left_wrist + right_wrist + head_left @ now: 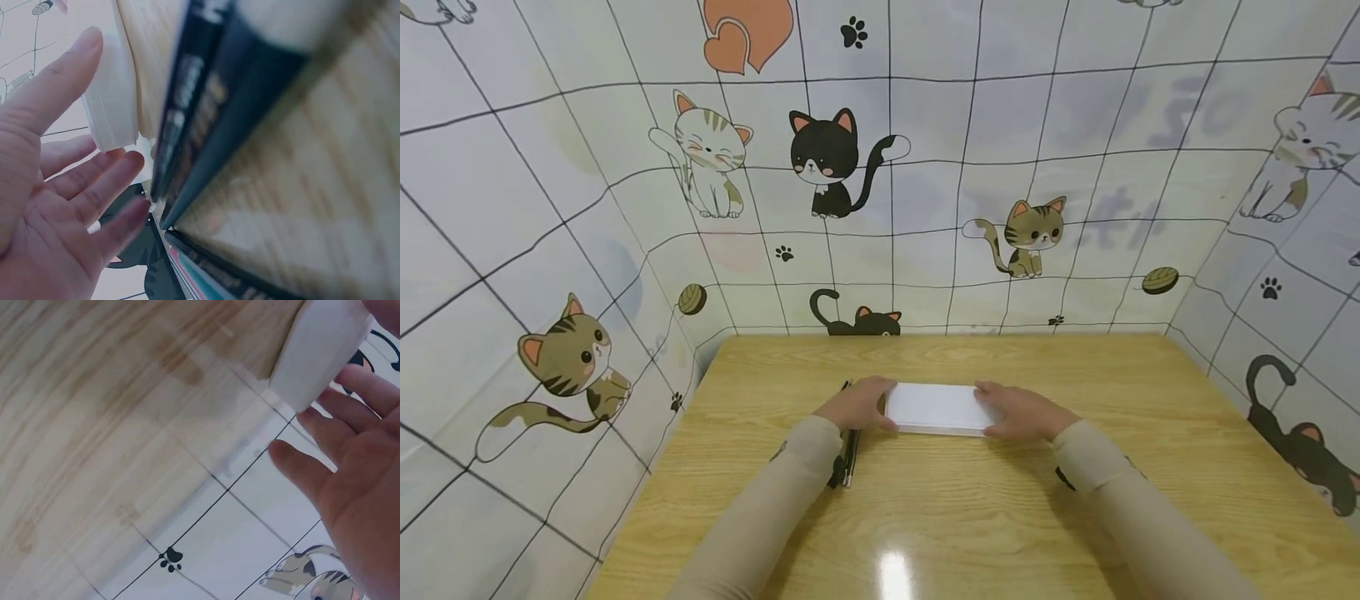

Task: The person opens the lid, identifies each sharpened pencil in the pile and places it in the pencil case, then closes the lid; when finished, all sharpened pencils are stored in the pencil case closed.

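A flat white box (936, 407) lies crosswise between both hands in the head view. My left hand (859, 406) holds its left end, with the thumb on the near edge and the fingers at the far side. At the opposite end, my right hand (1026, 411) holds the box in the same way. Both wrist views show an end of the white box (115, 94) between thumb and fingers. Several slim dark pencils (852, 458) lie beneath my left wrist, partly hidden by it. Close up, the dark pencils (234, 119) carry blurred lettering.
The wood-grain table (955, 517) extends around the hands. Cat-print cloth (925, 200) with a grid pattern rises behind the table and along both sides. Light glares off the table near its front.
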`<control>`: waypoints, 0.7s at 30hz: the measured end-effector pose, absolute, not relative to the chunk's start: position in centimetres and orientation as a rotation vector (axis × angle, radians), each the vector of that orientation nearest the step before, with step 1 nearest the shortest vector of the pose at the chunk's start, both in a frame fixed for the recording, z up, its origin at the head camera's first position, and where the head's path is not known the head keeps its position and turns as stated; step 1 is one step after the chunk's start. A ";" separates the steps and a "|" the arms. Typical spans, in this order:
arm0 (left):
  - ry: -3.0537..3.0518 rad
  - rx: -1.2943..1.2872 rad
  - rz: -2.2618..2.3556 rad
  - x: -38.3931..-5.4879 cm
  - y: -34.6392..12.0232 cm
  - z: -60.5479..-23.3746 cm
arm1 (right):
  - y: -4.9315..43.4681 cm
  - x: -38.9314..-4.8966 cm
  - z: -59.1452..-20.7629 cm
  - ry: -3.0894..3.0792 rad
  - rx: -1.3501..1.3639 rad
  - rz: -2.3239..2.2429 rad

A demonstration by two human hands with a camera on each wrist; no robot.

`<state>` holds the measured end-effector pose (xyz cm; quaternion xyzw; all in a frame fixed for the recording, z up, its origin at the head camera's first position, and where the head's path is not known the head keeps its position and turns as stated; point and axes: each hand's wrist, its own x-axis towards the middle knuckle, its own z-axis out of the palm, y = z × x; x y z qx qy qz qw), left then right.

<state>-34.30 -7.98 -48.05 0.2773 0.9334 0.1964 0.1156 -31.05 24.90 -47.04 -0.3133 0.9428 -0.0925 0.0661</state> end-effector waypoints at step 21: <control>2.813 0.788 0.411 -35.1 -7.6 -48.9 | 23.1 -30.5 -46.1 2.886 -0.975 -0.129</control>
